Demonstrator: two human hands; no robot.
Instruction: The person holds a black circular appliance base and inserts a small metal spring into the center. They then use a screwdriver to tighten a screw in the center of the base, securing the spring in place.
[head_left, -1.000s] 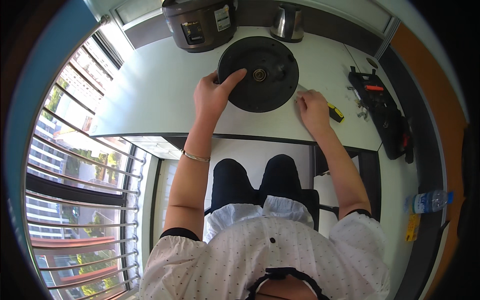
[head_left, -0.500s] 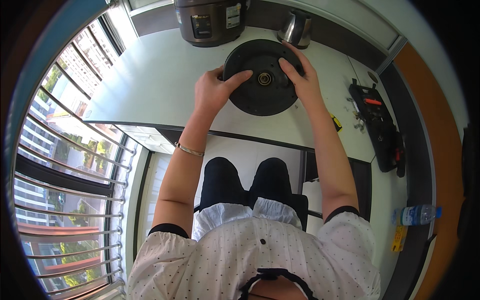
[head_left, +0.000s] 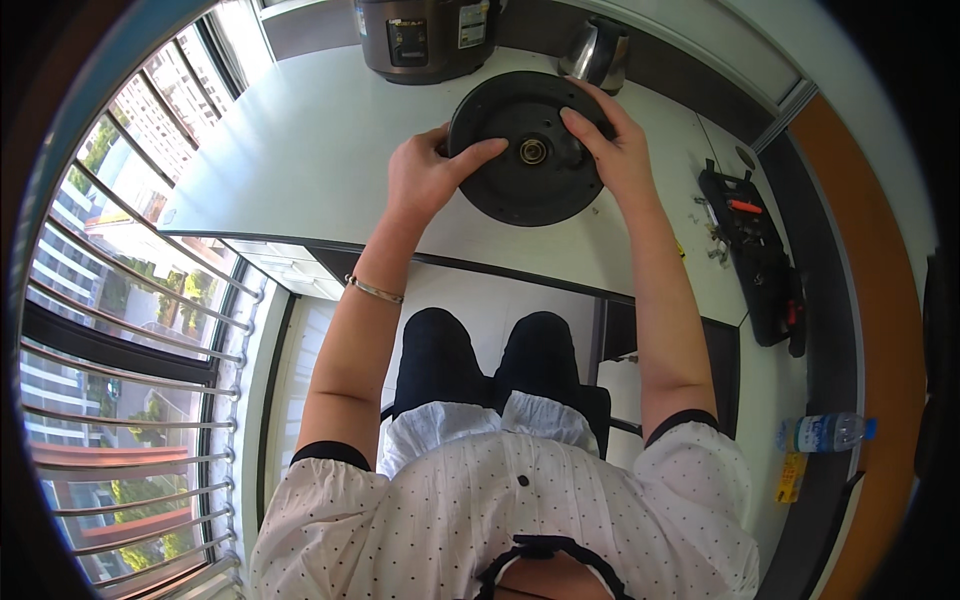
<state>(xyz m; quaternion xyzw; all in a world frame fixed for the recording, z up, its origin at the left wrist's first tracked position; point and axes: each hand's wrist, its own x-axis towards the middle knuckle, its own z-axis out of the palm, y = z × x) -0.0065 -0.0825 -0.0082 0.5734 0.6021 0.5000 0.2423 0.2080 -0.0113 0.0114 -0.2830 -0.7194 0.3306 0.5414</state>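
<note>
A round black disc-shaped part (head_left: 520, 195) with a brass-coloured ring at its centre is held up over the white table. My left hand (head_left: 428, 172) grips its left edge, thumb lying across the face toward the centre. On the right edge is my right hand (head_left: 612, 140), its thumb pressed on the face and its fingers reaching round the far rim. The fingers behind the disc are mostly hidden. What kind of part it is cannot be told for certain.
A brown rice cooker (head_left: 425, 40) and a steel kettle (head_left: 596, 55) stand at the back of the table (head_left: 300, 150). To the right lie an open black tool case (head_left: 750, 235) and small metal pieces (head_left: 717, 245). A water bottle (head_left: 830, 433) lies at the far right, barred windows at left.
Both hands keep their hold on the disc, which has shifted very slightly. The yellow and black item by my right forearm is now mostly covered by it.
</note>
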